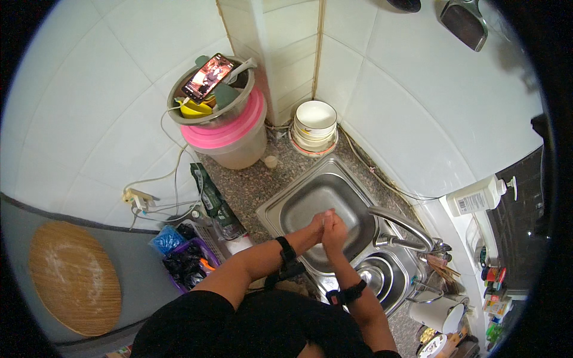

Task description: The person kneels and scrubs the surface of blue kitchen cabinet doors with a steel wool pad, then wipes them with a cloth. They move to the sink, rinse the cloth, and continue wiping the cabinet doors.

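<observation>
Over the larger basin of a stainless steel sink [304,197], my left hand [317,223] and my right hand [335,232] are pressed together. Their fingers overlap, so how each is closed is hard to make out, and no object shows between them. A curved metal faucet [403,223] reaches over the basin's right side, close to my right hand. Whether water runs cannot be told. The smaller basin [389,277], beside my right forearm, holds round metal dishware. Black straps are on both forearms.
Stacked bowls [315,117] stand behind the sink. Left of them, a pink-lidded bucket [224,134] carries a metal basin with utensils and a phone [208,78]. A pump bottle [474,199] and a white mug [436,313] are at right; a purple basket [215,255] is at left.
</observation>
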Demonstrator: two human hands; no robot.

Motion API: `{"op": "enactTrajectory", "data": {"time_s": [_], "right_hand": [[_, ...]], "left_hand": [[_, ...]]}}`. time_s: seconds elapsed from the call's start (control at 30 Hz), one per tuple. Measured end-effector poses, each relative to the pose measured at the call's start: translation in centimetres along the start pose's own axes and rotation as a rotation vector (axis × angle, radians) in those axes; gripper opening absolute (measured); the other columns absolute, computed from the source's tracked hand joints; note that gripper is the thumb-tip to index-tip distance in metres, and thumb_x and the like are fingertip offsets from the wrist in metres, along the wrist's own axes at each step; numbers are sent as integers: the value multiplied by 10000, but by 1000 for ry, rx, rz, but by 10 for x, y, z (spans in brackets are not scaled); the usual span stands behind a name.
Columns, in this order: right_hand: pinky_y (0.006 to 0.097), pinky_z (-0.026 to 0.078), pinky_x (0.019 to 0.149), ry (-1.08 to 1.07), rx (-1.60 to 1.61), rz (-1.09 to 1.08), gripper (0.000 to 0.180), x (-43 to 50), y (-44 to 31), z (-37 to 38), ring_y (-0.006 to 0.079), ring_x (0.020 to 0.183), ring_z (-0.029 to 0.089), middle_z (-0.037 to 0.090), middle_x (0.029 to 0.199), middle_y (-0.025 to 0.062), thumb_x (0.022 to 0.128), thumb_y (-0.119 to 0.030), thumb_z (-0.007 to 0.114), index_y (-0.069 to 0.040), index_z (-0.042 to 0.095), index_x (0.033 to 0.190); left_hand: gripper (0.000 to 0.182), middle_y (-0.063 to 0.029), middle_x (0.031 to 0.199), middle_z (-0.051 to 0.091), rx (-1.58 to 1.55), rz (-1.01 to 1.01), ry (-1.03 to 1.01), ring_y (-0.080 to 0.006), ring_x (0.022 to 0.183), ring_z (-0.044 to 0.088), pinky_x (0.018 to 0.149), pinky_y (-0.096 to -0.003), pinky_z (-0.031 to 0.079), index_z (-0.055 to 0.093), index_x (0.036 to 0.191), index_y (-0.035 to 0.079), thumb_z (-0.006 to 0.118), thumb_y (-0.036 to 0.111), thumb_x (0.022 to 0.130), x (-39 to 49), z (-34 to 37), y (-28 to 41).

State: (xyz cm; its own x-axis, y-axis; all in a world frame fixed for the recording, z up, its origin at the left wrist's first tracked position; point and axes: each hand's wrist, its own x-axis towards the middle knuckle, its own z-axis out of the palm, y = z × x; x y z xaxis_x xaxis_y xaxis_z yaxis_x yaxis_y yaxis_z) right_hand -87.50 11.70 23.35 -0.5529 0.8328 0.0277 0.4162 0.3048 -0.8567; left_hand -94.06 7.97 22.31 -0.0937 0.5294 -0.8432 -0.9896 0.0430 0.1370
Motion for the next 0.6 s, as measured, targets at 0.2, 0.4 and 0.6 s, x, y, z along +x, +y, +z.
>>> {"op": "enactTrajectory", "data": {"time_s": [0.2, 0.4, 0.6], "right_hand": [[440, 427, 616, 281, 11, 159, 416, 6, -2, 2, 343, 635, 541, 566, 708, 182, 992, -346, 511, -1, 530, 759], [441, 426, 609, 68, 65, 27, 414, 5, -6, 5, 347, 608, 529, 563, 671, 178, 997, -348, 492, -5, 545, 773], [456, 419, 601, 210, 31, 135, 390, 7, -6, -2, 382, 622, 520, 555, 698, 204, 1007, -339, 458, -11, 571, 828]], "left_hand": [[424, -174, 914, 650, 382, 218, 48, -323, 778, 620, 791, -454, 483, 630, 1016, -6, 571, 408, 947, 23, 3, -6], [395, -151, 848, 636, 318, 100, -252, -290, 739, 606, 691, -443, 486, 632, 1044, 9, 566, 387, 950, 46, -23, 13], [396, -131, 838, 636, 478, 171, -15, -265, 645, 604, 635, -426, 498, 624, 998, -11, 541, 375, 968, 39, -5, -4]]}}
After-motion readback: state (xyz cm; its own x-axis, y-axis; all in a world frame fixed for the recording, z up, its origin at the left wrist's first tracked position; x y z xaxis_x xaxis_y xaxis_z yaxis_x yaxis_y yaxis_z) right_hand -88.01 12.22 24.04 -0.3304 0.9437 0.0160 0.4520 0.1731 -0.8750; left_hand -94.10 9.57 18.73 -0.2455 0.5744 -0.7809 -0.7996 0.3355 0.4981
